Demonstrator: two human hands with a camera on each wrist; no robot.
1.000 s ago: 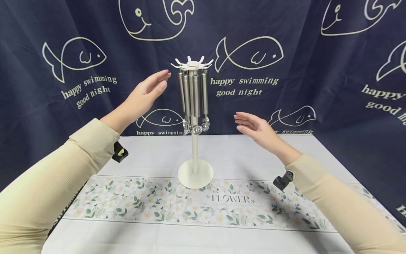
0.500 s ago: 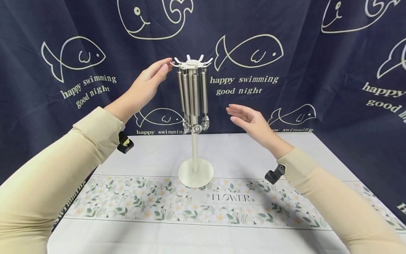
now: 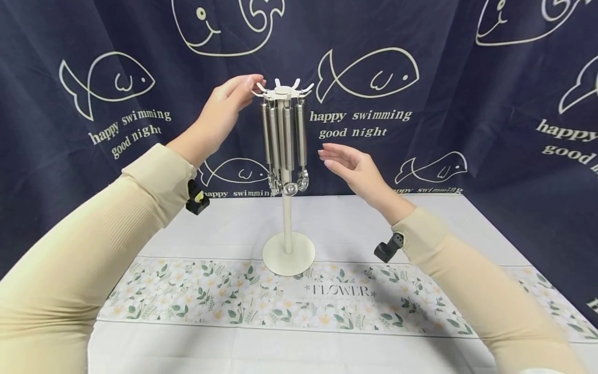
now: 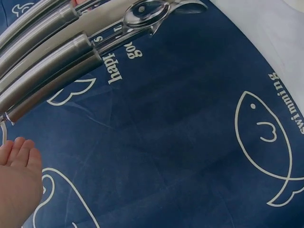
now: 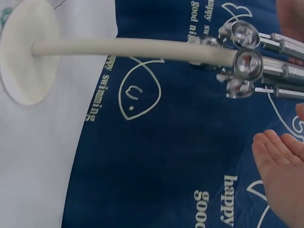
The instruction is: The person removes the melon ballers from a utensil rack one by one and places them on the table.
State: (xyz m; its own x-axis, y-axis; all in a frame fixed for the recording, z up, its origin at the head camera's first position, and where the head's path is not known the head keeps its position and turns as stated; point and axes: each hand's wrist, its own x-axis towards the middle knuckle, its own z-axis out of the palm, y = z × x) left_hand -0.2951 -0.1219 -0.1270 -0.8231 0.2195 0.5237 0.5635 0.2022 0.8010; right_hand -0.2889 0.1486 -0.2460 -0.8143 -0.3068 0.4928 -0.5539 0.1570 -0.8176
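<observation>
A cream rack (image 3: 287,221) stands upright on a round base, with a ring of upturned hooks (image 3: 283,92) on top. Several utensils with steel handles and small, shiny round heads (image 5: 248,64) hang from it. My left hand (image 3: 219,114) is up beside the hooks on the left, its fingertips right at the hook tips. In the left wrist view, the fingers of that hand (image 4: 16,185) lie close to one hook below the steel handles (image 4: 52,71). To the right of the hanging utensils my right hand (image 3: 355,169) hovers with extended fingers, apart from them and holding nothing.
The rack's base rests on a white tablecloth (image 3: 224,350) with a floral band (image 3: 187,298) across it. Behind the table hangs a dark blue curtain (image 3: 163,31) with fish drawings. A small black camera (image 3: 389,247) sits on the right wrist, another (image 3: 197,197) on the left.
My left hand has risen and moved right, up to the hooks. My right hand has moved left and upward, nearer the hanging utensils. The rack and utensils have stayed in place.
</observation>
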